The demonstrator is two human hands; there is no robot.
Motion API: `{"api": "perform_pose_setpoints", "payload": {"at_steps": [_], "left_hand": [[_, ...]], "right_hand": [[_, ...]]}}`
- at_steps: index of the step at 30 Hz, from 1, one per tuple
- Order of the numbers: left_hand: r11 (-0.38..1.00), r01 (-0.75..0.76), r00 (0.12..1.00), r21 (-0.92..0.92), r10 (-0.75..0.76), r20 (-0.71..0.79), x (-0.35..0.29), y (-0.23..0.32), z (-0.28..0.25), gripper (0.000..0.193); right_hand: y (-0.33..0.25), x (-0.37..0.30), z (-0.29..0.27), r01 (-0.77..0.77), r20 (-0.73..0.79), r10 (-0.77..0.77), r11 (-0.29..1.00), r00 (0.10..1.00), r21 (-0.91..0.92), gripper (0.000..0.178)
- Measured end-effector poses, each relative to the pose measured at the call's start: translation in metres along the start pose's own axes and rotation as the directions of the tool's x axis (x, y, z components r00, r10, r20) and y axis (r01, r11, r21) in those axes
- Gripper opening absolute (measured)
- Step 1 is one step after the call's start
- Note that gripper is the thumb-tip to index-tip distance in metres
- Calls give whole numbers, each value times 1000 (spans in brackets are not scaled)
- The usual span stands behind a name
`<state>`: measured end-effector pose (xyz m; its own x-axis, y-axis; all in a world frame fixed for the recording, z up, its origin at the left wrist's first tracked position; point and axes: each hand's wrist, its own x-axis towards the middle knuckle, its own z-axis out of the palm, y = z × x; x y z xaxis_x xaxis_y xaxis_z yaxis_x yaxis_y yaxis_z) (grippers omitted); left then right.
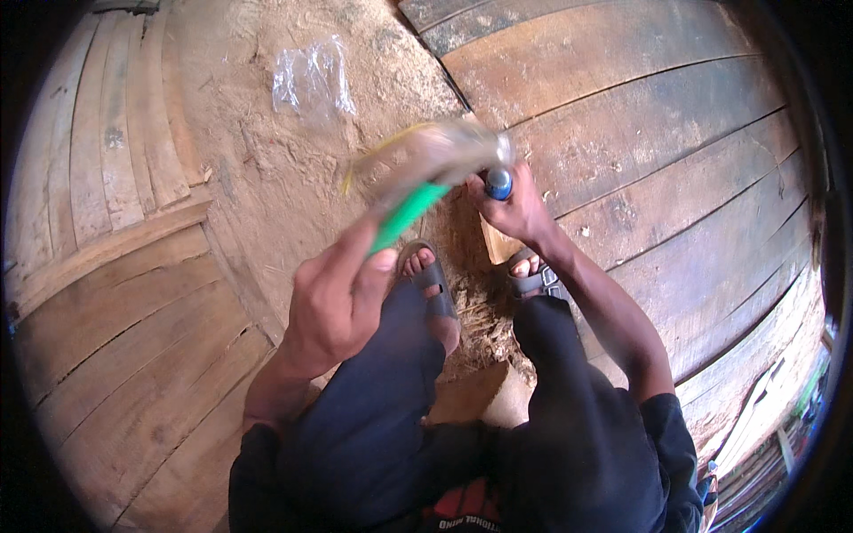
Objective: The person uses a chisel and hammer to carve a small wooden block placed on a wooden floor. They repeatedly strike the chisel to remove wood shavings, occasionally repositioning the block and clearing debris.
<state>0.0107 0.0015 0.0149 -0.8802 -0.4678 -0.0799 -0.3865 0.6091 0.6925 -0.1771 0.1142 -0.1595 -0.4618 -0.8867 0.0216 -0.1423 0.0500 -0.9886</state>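
Note:
My left hand [333, 298] is closed around the green handle of a hammer [409, 216], whose head is smeared by motion. The hammer's head is close to the butt of a chisel [498, 183] with a dark blue handle and a rounded end cap. My right hand [520, 209] is wrapped round that handle and holds it nearly end-on to the view, so the blade is hidden. Beneath my right hand, between my feet, a pale piece of wood [499, 246] shows in part.
Wide wooden planks [657, 133] lie on the right. More boards [124, 329] are on the left. Sawdust-covered ground [240, 107] runs between them, with a crumpled clear plastic bag [313, 78] on it. Wood shavings [484, 329] lie between my sandalled feet.

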Motion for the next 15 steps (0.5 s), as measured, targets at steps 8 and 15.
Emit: {"api": "perform_pose_setpoints", "payload": {"at_steps": [8,15], "left_hand": [[993,-63,998,-95,61,-23,3,1,3,36],[986,-162,982,48,156,111,17,-6,3,34]], "right_hand": [[3,-2,-4,-201,27,202,979,979,-38,12],[18,-4,0,-5,6,5,1000,1000,15,15]]}}
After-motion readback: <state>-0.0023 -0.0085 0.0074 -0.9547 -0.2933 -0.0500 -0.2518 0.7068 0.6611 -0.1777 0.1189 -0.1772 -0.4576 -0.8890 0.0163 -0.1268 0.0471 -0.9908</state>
